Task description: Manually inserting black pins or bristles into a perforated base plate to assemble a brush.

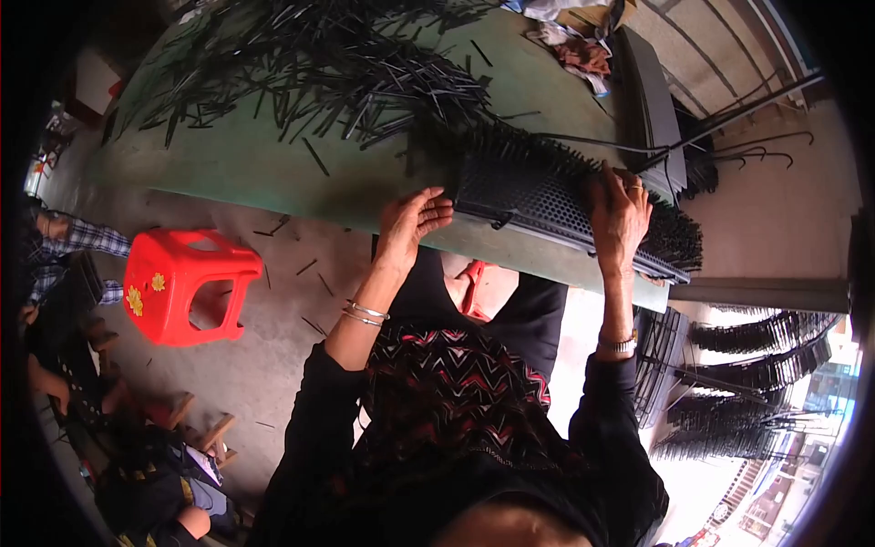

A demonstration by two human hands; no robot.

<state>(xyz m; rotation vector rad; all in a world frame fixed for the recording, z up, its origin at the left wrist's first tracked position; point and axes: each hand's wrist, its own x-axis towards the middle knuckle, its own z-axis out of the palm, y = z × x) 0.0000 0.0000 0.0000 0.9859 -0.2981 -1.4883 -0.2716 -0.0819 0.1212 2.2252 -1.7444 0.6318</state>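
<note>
A long black perforated panel (pixel 556 193) lies along the front edge of the green table, with thin black strips (pixel 533 150) standing in a dense row behind it. Just off the panel's left end is my left hand (pixel 417 223), fingers loosely bent and apart, nothing visible in them. My right hand (pixel 622 217) is over the right part of the panel, its fingers curled down at the row of strips. Whatever those fingertips pinch is hidden beneath the hand.
A large heap of loose black strips (pixel 365 73) covers the far part of the green table (pixel 264 169). On the floor to the left stands a red plastic stool (pixel 173 283). Black racks of strips (pixel 756 365) hang at the right. Other people sit at the far left.
</note>
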